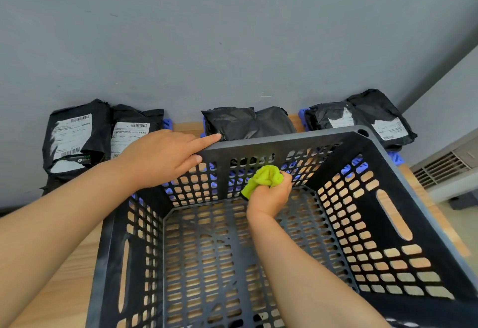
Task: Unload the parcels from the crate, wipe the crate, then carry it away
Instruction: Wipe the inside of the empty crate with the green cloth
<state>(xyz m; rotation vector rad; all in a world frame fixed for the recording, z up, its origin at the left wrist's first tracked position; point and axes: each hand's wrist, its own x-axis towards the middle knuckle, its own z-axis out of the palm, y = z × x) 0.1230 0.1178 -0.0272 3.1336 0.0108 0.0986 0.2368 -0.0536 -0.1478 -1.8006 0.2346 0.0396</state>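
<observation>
The black crate [284,142] sits on a wooden table [64,276] beside a grey wall [232,30].

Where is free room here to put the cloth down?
The crate floor is bare, beside the right hand gripping the cloth. Outside it, bare table lies left of the crate, nearer than the left parcels, and a narrow strip runs along its right side. The back edge by the wall is crowded with parcels.

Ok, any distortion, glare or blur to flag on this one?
Head view: strong wide-angle bowing, the crate rim and walls flare outward; light is soft and even, no hard shadows or harsh glare; green cloth in the right hand is sharp, but the print on the parcel labels is too soft to read.
</observation>
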